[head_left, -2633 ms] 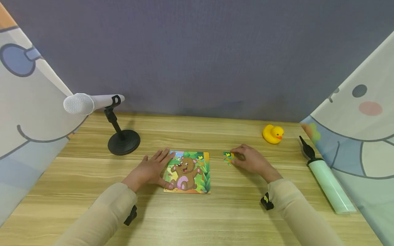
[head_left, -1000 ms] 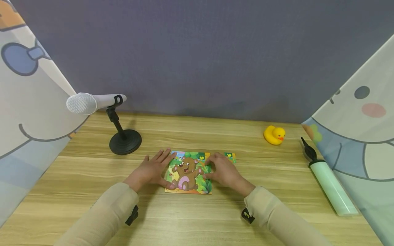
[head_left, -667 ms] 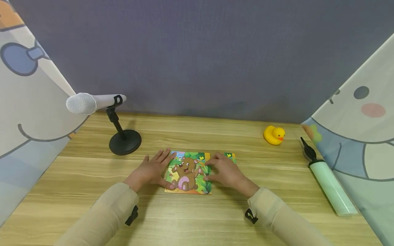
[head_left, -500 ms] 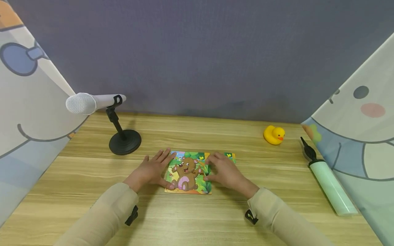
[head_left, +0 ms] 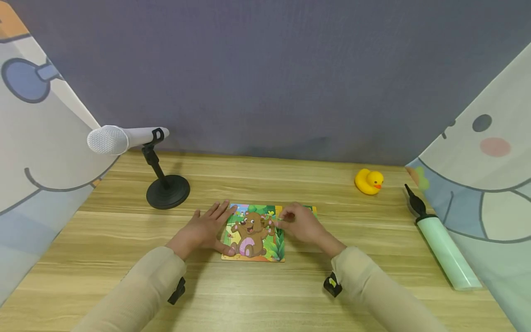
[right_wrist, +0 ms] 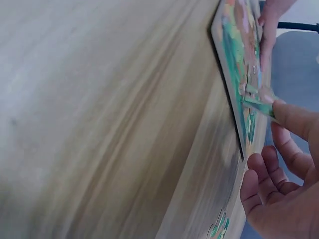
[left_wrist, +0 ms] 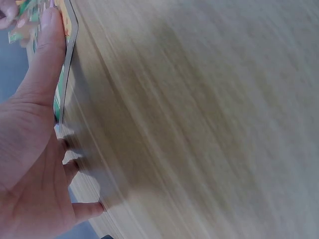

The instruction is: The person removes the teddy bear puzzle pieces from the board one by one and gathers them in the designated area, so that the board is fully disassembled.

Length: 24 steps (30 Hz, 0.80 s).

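Note:
A jigsaw puzzle [head_left: 247, 242] with a brown bear lies on the wooden table. Spread over its left edge, my left hand [head_left: 202, 229] holds it down with straight fingers; the left wrist view shows the thumb [left_wrist: 49, 55] along the puzzle's border. At the puzzle's right side, my right hand [head_left: 304, 227] pinches a puzzle piece [right_wrist: 261, 107] between thumb and fingertips. That piece is tilted, close over the board, and partly hidden by the fingers. Behind my right hand, a loose puzzle piece [head_left: 314, 210] lies on the table, mostly covered in the head view.
A white microphone [head_left: 124, 138] on a black stand [head_left: 168, 191] stands at the back left. At the back right sits a yellow rubber duck [head_left: 368, 181]. A pale green hand pump [head_left: 445, 249] lies along the right side. A grey partition [head_left: 265, 83] rises behind the table.
My right hand has come left from the loose pieces to the puzzle with a puzzle piece. Over the last half second it has turned and tilted that piece. My left hand stays put.

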Each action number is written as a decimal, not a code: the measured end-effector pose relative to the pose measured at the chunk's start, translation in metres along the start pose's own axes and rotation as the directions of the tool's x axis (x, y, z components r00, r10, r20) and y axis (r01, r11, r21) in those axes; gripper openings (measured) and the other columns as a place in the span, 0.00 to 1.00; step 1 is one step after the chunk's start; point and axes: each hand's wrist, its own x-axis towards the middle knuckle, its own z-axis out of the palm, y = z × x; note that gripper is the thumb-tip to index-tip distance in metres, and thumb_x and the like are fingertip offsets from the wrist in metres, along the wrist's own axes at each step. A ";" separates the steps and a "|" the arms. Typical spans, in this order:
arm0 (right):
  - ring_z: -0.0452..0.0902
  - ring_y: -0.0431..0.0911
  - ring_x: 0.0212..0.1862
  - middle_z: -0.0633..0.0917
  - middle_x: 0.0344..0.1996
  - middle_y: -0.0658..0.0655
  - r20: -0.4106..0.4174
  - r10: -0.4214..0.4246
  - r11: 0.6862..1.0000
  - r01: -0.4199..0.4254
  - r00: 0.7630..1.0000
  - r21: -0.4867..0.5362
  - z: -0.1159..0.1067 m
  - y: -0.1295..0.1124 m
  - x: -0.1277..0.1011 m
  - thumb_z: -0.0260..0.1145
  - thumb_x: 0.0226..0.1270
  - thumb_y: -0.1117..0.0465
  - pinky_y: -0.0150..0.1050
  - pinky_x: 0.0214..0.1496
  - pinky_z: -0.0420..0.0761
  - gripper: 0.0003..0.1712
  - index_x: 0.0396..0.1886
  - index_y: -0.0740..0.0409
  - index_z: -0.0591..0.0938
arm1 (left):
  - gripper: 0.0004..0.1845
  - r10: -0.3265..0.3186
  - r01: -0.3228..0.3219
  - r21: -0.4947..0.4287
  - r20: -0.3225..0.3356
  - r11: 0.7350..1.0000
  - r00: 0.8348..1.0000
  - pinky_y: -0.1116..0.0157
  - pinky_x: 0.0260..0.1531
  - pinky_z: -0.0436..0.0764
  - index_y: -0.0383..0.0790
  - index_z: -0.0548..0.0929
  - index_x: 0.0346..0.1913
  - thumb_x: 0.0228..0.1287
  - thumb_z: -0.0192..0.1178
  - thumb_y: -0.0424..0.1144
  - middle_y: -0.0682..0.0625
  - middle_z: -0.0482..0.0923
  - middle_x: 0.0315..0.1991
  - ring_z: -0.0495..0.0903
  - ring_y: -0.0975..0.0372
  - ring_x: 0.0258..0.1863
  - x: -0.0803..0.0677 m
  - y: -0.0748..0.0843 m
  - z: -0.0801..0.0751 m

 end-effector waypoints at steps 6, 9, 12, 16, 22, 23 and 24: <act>0.73 0.46 0.41 0.80 0.38 0.52 0.044 0.050 0.997 -0.053 0.998 0.058 -0.004 0.002 0.001 0.72 0.69 0.58 0.43 0.46 0.77 0.07 0.33 0.56 0.86 | 0.66 -0.002 0.002 0.004 -0.001 1.000 1.000 0.26 0.66 0.48 0.38 0.48 0.82 0.50 0.74 0.65 0.35 0.39 0.82 0.42 0.40 0.79 0.000 0.001 0.000; 0.73 0.46 0.40 0.79 0.38 0.52 0.076 0.058 0.997 -0.062 0.995 0.047 -0.005 0.005 0.000 0.72 0.69 0.57 0.42 0.45 0.76 0.07 0.34 0.56 0.86 | 0.66 -0.004 0.004 0.005 0.001 1.000 1.000 0.26 0.67 0.48 0.37 0.48 0.82 0.50 0.74 0.65 0.35 0.39 0.82 0.42 0.39 0.79 -0.001 0.001 0.000; 0.73 0.46 0.40 0.80 0.38 0.52 0.082 0.047 0.999 -0.048 0.996 0.010 -0.005 0.007 -0.001 0.74 0.67 0.56 0.42 0.45 0.76 0.08 0.37 0.56 0.86 | 0.66 -0.009 0.009 0.011 0.009 1.000 1.000 0.26 0.67 0.48 0.38 0.48 0.82 0.50 0.74 0.65 0.35 0.39 0.82 0.42 0.40 0.79 -0.001 0.002 -0.001; 0.75 0.48 0.46 0.81 0.44 0.53 0.088 -0.004 0.999 0.008 0.996 -0.046 -0.004 0.009 -0.003 0.79 0.60 0.54 0.47 0.52 0.78 0.18 0.45 0.56 0.86 | 0.67 -0.007 0.007 0.011 0.018 1.000 1.000 0.26 0.67 0.48 0.38 0.47 0.82 0.49 0.73 0.67 0.35 0.38 0.82 0.42 0.40 0.80 0.001 0.000 -0.001; 0.76 0.50 0.52 0.78 0.49 0.52 0.093 -0.089 0.978 0.105 0.992 -0.179 -0.003 0.010 -0.008 0.83 0.52 0.50 0.51 0.59 0.78 0.27 0.50 0.53 0.86 | 0.69 0.000 0.000 0.020 0.014 1.000 1.000 0.27 0.67 0.46 0.41 0.45 0.83 0.46 0.71 0.70 0.38 0.35 0.82 0.39 0.41 0.80 0.006 -0.010 0.007; 0.76 0.49 0.50 0.78 0.48 0.51 0.091 -0.104 0.971 0.121 0.990 -0.207 -0.003 0.010 -0.008 0.83 0.52 0.49 0.50 0.57 0.78 0.27 0.50 0.53 0.86 | 0.69 0.001 -0.001 0.023 0.009 1.000 1.000 0.27 0.67 0.46 0.42 0.45 0.83 0.46 0.71 0.71 0.39 0.35 0.82 0.39 0.42 0.80 0.007 -0.011 0.008; 0.75 0.48 0.48 0.78 0.46 0.50 0.089 -0.115 0.965 0.133 0.989 -0.228 -0.003 0.010 -0.009 0.83 0.52 0.50 0.48 0.56 0.79 0.27 0.50 0.54 0.87 | 0.70 0.000 0.000 0.028 0.007 1.000 1.000 0.27 0.68 0.46 0.43 0.45 0.83 0.45 0.71 0.72 0.40 0.35 0.83 0.38 0.43 0.80 0.007 -0.012 0.009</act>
